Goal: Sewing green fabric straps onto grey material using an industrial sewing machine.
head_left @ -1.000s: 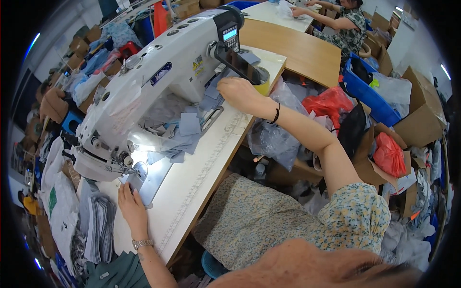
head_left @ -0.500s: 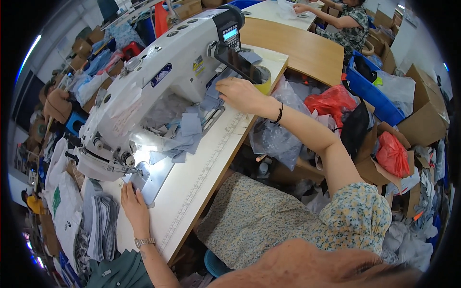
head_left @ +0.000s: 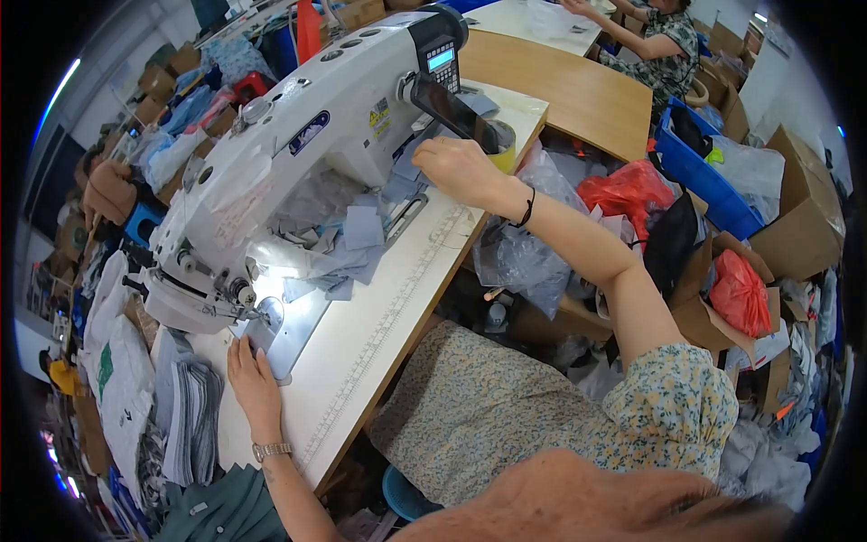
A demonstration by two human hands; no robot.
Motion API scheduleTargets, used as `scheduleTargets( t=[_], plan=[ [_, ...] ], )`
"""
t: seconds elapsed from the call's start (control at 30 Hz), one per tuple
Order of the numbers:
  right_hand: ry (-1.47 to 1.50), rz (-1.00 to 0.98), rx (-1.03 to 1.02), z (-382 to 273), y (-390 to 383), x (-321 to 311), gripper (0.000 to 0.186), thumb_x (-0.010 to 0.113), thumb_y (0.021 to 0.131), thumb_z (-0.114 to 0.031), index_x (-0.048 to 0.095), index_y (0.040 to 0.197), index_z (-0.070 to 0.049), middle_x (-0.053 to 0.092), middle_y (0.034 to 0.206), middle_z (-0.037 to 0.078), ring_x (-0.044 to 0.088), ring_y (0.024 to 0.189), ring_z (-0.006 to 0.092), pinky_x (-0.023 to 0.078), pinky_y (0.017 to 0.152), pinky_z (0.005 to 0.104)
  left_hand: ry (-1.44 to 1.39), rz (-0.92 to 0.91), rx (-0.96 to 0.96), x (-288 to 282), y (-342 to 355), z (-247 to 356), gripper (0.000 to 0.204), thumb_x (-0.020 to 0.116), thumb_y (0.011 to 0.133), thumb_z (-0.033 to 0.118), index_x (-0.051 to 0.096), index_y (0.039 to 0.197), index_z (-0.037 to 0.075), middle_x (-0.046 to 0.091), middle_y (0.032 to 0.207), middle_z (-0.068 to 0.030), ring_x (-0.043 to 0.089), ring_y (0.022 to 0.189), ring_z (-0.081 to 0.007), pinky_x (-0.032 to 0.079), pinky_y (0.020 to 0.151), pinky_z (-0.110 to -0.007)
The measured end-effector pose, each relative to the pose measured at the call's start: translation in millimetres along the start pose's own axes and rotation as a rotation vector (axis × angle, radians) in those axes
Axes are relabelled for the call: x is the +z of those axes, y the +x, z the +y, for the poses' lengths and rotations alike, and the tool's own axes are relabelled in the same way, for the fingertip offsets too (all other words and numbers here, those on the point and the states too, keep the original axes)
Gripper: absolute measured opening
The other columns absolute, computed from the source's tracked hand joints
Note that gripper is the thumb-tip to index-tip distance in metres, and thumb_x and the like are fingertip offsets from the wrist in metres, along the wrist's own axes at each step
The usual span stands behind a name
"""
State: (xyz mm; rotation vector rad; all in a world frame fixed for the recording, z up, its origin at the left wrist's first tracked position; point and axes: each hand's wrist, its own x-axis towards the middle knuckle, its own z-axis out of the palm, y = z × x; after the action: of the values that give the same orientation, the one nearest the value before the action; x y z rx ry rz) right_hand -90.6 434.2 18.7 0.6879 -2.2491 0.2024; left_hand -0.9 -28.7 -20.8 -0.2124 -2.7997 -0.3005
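Observation:
My left hand (head_left: 254,384) lies flat on the white sewing table (head_left: 361,339), fingers stretched toward the lit needle plate of a white sewing machine (head_left: 262,163). A small pale blue-grey fabric piece (head_left: 242,329) shows at its fingertips. Farther right, my right hand (head_left: 462,172) hovers over the table's right part, below a dark phone (head_left: 454,116). Its fingers are curled together; what they hold, if anything, is hidden. Between the hands, loose blue-grey fabric pieces (head_left: 363,228) lie heaped under the machine's arm.
A stack of grey fabric pieces (head_left: 192,420) stands left of my left hand, beside a white sack (head_left: 122,388). A yellow roll (head_left: 502,160) sits by the phone. Plastic bags (head_left: 528,262), a blue crate (head_left: 709,176) and cartons (head_left: 799,203) crowd the right side. Another person (head_left: 664,50) works beyond.
The whole view has shifted slightly. Both hands keep nearly the same places; the right hand's fingers look a little more curled.

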Motion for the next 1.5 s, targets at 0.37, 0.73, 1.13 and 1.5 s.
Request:
scheduleTargets(
  t=[0.37, 0.73, 1.13, 1.5],
  plan=[
    [-0.096, 0.226, -0.223, -45, -1, -34, 0.007, 0.066, 0.075, -0.009, 0.062, 0.079, -0.006, 0.063, 0.083, 0.004, 0.064, 0.078, 0.0193, 0.051, 0.061, 0.0303, -0.072, 0.125, 0.022, -10, -5, 14, 0.032, 0.05, 0.102, 0.018, 0.062, 0.125, -0.001, 0.06, 0.129, -0.0238, 0.056, 0.118, -0.0396, 0.046, 0.099, -0.047],
    [0.304, 0.139, -0.421, -212, -4, -12, 0.011, 0.062, 0.071, -0.016, 0.059, 0.072, -0.006, 0.057, 0.075, 0.006, 0.059, 0.076, 0.019, 0.048, 0.057, 0.0284, -1.004, -0.432, -0.25, -44, -23, 102, 0.039, 0.045, 0.107, 0.026, 0.071, 0.099, -0.003, 0.067, 0.075, -0.0029, 0.053, 0.056, -0.0051, 0.043, 0.052, -0.021],
    [0.567, 0.132, -0.59, -231, -18, 16, 0.01, 0.062, 0.076, -0.016, 0.062, 0.074, -0.007, 0.063, 0.077, 0.004, 0.063, 0.08, 0.02, 0.049, 0.055, 0.0293, -1.008, -0.511, -0.363, -60, -45, 91, 0.022, 0.056, 0.101, 0.012, 0.066, 0.09, -0.003, 0.063, 0.071, -0.0031, 0.053, 0.06, -0.0034, 0.045, 0.054, -0.02],
    [0.599, 0.146, -0.632, -246, -14, 18, 0.013, 0.064, 0.078, -0.018, 0.06, 0.079, -0.005, 0.061, 0.075, 0.004, 0.062, 0.073, 0.0202, 0.051, 0.059, 0.0309, -0.779, -0.421, -0.1, -51, -45, 76, 0.016, 0.064, 0.093, 0.008, 0.065, 0.085, -0.005, 0.062, 0.067, -0.0027, 0.053, 0.061, -0.0075, 0.044, 0.056, -0.025]
  ],
)
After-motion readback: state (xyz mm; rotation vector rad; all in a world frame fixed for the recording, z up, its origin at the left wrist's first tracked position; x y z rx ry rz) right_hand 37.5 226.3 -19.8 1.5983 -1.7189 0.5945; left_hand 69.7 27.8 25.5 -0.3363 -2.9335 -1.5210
